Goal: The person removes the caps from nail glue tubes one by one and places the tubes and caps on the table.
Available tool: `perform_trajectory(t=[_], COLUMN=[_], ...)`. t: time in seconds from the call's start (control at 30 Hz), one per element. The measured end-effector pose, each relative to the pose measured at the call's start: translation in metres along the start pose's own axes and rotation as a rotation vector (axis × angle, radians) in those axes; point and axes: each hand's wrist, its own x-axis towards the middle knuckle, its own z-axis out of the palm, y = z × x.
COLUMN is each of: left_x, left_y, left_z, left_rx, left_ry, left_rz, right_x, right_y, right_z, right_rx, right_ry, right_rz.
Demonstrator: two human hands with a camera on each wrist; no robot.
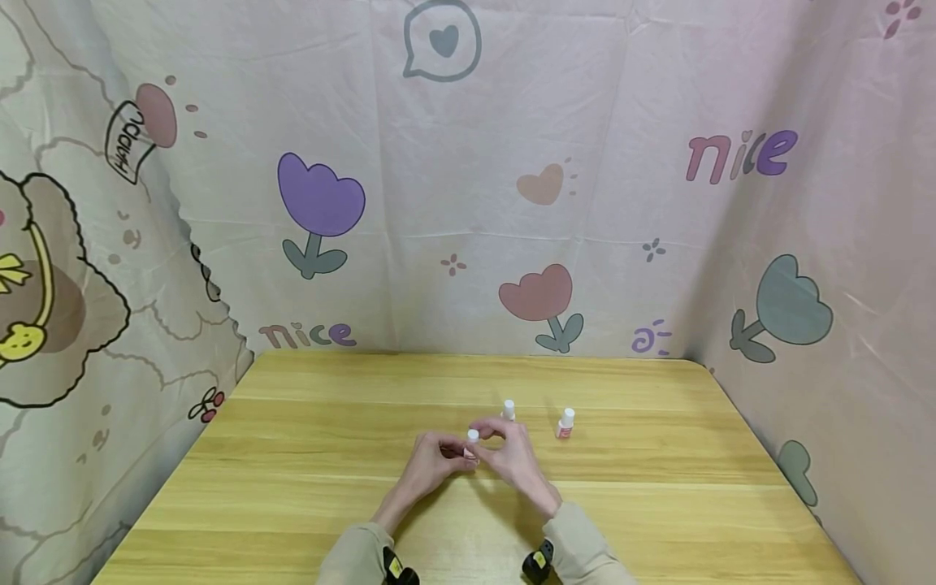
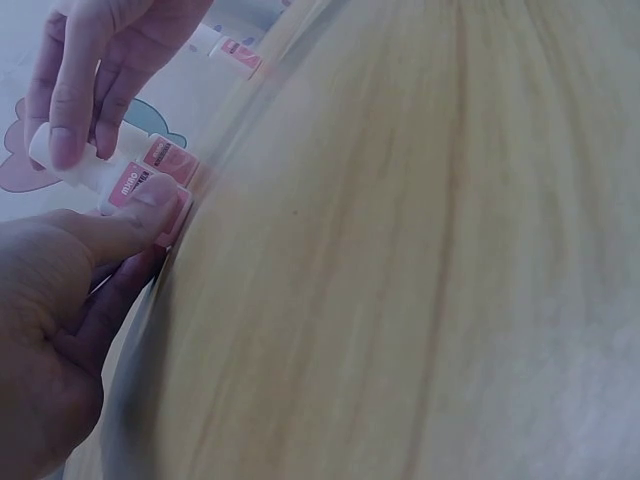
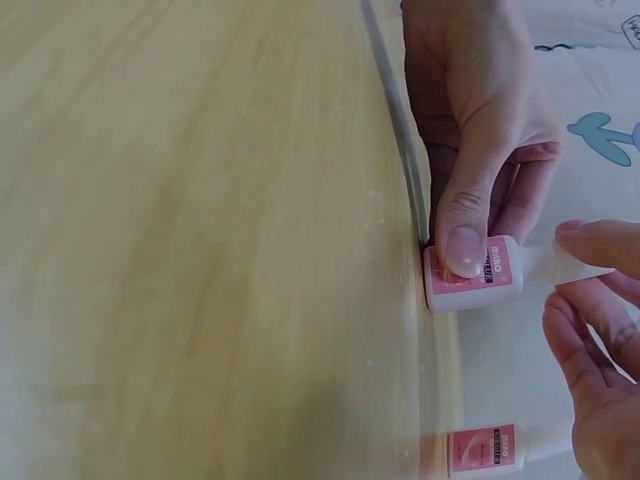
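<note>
My left hand (image 1: 430,468) holds a small white bottle (image 3: 508,270) with a pink label round its lower body, the thumb lying across the label. The bottle stands upright with its base at the wooden table. At its top, the thumb and fingers of my right hand (image 1: 516,460) pinch the white cap (image 1: 473,435). A second white bottle (image 1: 509,405) of the same kind stands just behind the right hand, partly hidden by it in the head view. To the right stands a third bottle (image 1: 565,424), capped and untouched.
The wooden table (image 1: 307,455) reaches back to a printed cloth (image 1: 439,162) that hangs behind it and along both sides. Dark devices are strapped at both sleeves (image 1: 578,540).
</note>
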Motion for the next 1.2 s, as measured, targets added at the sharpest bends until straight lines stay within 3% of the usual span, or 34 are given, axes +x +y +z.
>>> perform_trajectory(t=[0.67, 0.93, 1.2], left_x=[-0.0011, -0.0015, -0.0016], left_y=[0.0005, 0.0024, 0.0012], left_z=[0.0007, 0.0008, 0.0009], left_rx=[-0.029, -0.002, -0.044], left_ry=[0.018, 0.018, 0.011], left_rz=[-0.004, -0.015, 0.006], right_x=[-0.0008, -0.0012, -0.0013], right_y=[-0.0063, -0.0053, -0.0069], right_z=[-0.0025, -0.0044, -0.0042], right_rx=[0.033, 0.1, 0.175], right_ry=[0.046, 0.051, 0.079], right_rz=[0.052, 0.091, 0.151])
